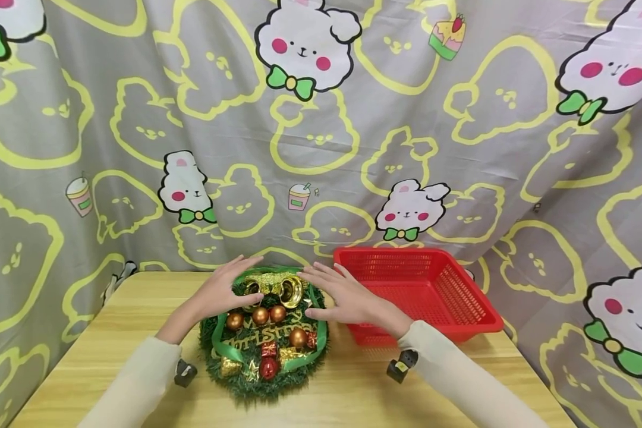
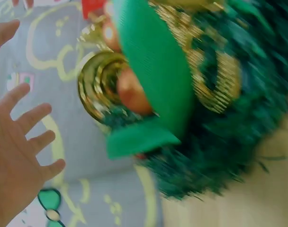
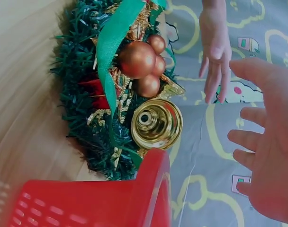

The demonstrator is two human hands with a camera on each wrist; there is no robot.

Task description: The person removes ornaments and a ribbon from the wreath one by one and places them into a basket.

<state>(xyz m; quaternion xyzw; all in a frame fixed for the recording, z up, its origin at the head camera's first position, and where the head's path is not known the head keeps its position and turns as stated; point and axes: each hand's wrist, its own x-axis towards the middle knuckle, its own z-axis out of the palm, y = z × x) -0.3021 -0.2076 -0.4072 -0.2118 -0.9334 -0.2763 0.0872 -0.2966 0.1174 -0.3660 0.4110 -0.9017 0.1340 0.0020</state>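
A green tinsel Christmas wreath [image 1: 262, 380] lies on the table, trimmed with gold bells [image 1: 291, 292], copper-coloured balls [image 1: 277, 313], a red ball [image 1: 268, 368], gold lettering and a green ribbon [image 1: 312, 355]. Over its upper left part is my left hand [image 1: 226, 289], fingers spread and nothing held. My right hand [image 1: 348, 297] hovers over the upper right side, also with its fingers extended. In the left wrist view the ribbon [image 2: 156, 66] and a bell [image 2: 99, 87] show beside the spread left hand [image 2: 21, 137]. The right wrist view has the right hand [image 3: 267, 146] apart from the bell [image 3: 157, 124].
A red perforated plastic basket [image 1: 481, 318] stands on the table right of the wreath, close to the right forearm. Behind the wooden table [image 1: 155, 291] hangs a grey curtain [image 1: 321, 154] with cartoon prints. A small black device sits at each wrist.
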